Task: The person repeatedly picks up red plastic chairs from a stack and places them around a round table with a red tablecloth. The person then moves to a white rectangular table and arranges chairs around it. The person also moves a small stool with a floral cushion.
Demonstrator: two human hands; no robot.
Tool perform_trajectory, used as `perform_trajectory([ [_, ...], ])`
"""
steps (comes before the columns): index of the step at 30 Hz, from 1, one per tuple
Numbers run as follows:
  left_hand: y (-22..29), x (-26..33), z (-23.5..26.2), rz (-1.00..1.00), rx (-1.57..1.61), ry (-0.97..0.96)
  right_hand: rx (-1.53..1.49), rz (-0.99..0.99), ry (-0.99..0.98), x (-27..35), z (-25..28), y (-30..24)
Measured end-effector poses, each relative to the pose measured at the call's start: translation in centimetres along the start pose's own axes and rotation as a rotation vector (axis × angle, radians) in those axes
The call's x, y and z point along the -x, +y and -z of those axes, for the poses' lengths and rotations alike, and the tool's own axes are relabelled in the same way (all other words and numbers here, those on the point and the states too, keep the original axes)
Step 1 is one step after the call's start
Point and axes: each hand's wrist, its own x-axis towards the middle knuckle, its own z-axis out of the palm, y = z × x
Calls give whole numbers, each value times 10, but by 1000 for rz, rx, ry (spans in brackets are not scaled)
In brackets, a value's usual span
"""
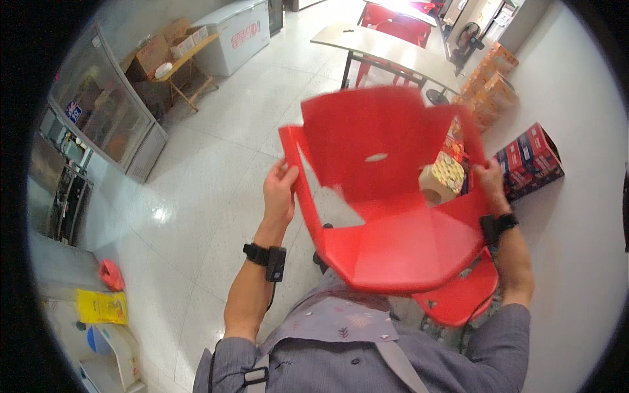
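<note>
A red plastic armchair point(413, 245) is held up in front of my body, its seat toward me and its backrest away from me. The fingers of my left hand point(280, 190) are wrapped round the left armrest. My right hand point(491, 180) is closed on the right armrest, its fingers partly hidden. Slight blur covers the backrest and the right armrest. Below the chair's right side, another red plastic seat point(462, 295) shows in part. Through the right armrest gap I see a cream item with a yellow patterned top point(448, 175).
Ahead stands a pale table point(373, 44) with red chairs round it. Along the right wall are a dark red patterned box point(532, 160) and stacked orange cartons point(488, 92). Left are a glass-door cabinet point(98, 105), a wooden stand with cartons point(187, 62) and a white chest freezer point(232, 39).
</note>
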Motion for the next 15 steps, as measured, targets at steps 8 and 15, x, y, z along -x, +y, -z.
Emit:
perform_trajectory([
  [8, -29, -13, 144, 401, -173, 93, -184, -386, -278, 116, -214, -17],
  [15, -63, -15, 173, 733, -349, 96, -306, -527, -335, 168, -268, 8],
])
